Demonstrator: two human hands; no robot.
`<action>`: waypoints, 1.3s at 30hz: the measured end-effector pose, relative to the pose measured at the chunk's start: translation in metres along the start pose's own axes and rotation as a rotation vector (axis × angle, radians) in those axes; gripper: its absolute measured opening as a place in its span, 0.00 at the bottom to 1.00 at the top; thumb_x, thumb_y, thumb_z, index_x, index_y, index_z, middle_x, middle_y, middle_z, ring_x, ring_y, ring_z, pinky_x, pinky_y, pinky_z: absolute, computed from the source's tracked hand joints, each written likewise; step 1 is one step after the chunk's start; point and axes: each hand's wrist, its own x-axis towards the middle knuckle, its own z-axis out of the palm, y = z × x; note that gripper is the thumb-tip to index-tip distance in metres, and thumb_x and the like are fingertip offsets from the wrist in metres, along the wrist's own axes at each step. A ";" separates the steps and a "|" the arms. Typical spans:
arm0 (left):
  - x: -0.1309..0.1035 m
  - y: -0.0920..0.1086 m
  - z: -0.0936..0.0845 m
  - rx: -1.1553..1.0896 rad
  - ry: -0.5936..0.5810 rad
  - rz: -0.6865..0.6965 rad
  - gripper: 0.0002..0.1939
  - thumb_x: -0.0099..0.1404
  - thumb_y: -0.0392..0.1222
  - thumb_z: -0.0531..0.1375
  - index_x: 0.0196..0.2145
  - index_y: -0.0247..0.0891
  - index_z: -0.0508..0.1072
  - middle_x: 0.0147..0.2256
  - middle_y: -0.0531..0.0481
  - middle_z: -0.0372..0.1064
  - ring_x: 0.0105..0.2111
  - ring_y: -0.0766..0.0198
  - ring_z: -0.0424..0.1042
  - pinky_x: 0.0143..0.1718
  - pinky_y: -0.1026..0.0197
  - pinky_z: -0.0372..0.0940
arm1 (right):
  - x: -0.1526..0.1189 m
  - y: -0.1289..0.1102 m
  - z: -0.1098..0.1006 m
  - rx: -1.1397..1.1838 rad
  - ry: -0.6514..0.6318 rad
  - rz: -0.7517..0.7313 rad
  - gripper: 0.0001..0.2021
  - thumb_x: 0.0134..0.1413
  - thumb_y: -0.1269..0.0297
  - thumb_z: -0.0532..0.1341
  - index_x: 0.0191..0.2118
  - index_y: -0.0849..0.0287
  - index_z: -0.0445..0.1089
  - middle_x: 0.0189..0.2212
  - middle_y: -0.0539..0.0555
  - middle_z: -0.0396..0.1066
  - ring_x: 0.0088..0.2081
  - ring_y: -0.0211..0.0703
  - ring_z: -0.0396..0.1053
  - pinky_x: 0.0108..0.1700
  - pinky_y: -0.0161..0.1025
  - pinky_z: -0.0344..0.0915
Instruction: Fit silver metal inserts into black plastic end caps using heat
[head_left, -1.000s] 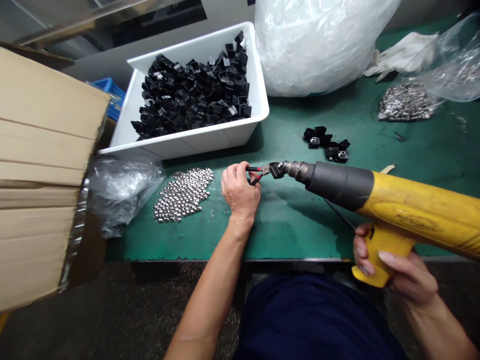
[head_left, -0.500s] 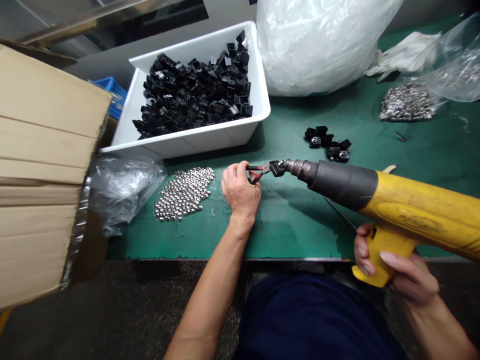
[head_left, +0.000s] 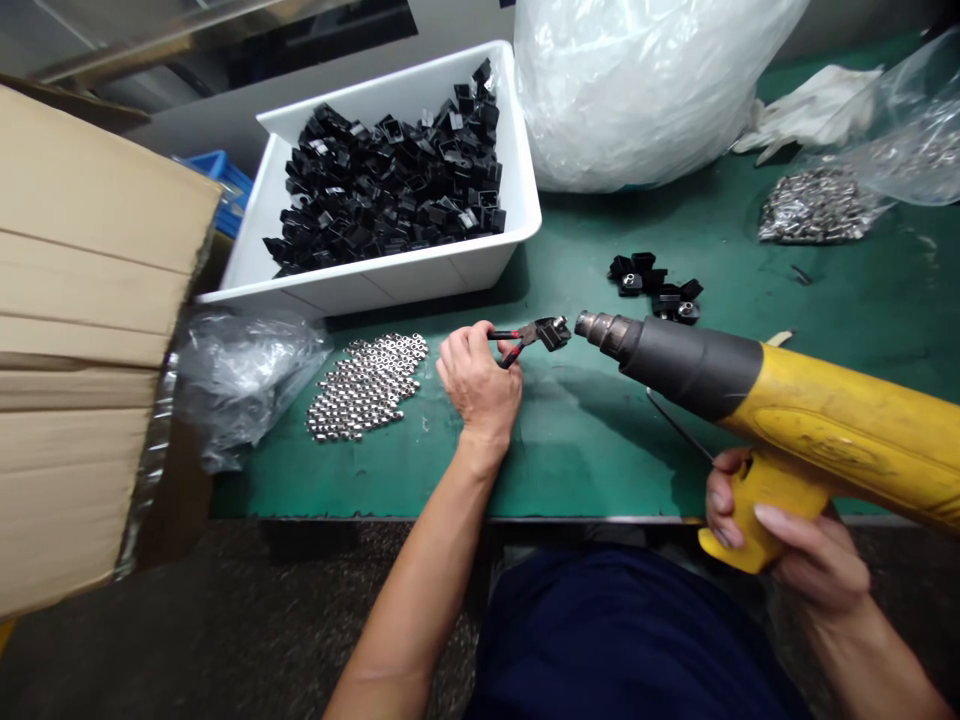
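Observation:
My left hand (head_left: pixel 480 380) is closed around the handles of small pliers (head_left: pixel 529 334) with black and red grips. Their jaws hold a black plastic part (head_left: pixel 553 336) with a shiny metal piece (head_left: pixel 559 322) on it. My right hand (head_left: pixel 795 540) grips a yellow heat gun (head_left: pixel 847 400) by its handle. The gun's metal nozzle (head_left: pixel 596 328) points left at the black part, a small gap away. A thin metal rod (head_left: pixel 679 425) sticks out by my right fingers; its other end is hidden. Behind the nozzle lie several black parts (head_left: pixel 637 275), some with metal pieces.
A white bin (head_left: pixel 375 285) full of black parts stands at the back left. Small metal sleeves (head_left: pixel 367 390) lie spread left of my left hand, beside a crumpled plastic bag (head_left: pixel 251 385). A cardboard box (head_left: pixel 82 350) borders the left, and a bag of metal pieces (head_left: pixel 817 205) lies far right.
The heat gun has shifted slightly right, so its nozzle has drawn a little away from the black part. My left hand with the pliers has barely moved.

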 end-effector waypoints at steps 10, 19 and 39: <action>-0.001 -0.001 0.003 -0.035 0.004 0.022 0.11 0.63 0.37 0.62 0.44 0.42 0.71 0.43 0.44 0.73 0.46 0.50 0.69 0.44 0.52 0.62 | -0.001 0.002 0.000 -0.019 -0.008 -0.014 0.19 0.57 0.58 0.64 0.53 0.53 0.69 0.36 0.54 0.69 0.28 0.43 0.66 0.30 0.42 0.63; 0.000 0.000 0.003 -0.055 -0.047 0.022 0.11 0.63 0.37 0.62 0.44 0.41 0.71 0.44 0.43 0.74 0.46 0.50 0.70 0.46 0.51 0.62 | 0.000 0.003 0.000 -0.031 0.003 -0.029 0.19 0.57 0.59 0.64 0.53 0.54 0.69 0.36 0.55 0.69 0.28 0.42 0.66 0.29 0.41 0.63; 0.000 -0.001 0.005 -0.079 -0.047 0.013 0.12 0.62 0.36 0.62 0.44 0.41 0.71 0.44 0.44 0.75 0.46 0.51 0.71 0.46 0.52 0.63 | 0.000 0.003 0.000 -0.051 0.009 -0.036 0.18 0.57 0.58 0.65 0.53 0.54 0.69 0.35 0.55 0.70 0.27 0.42 0.67 0.29 0.41 0.63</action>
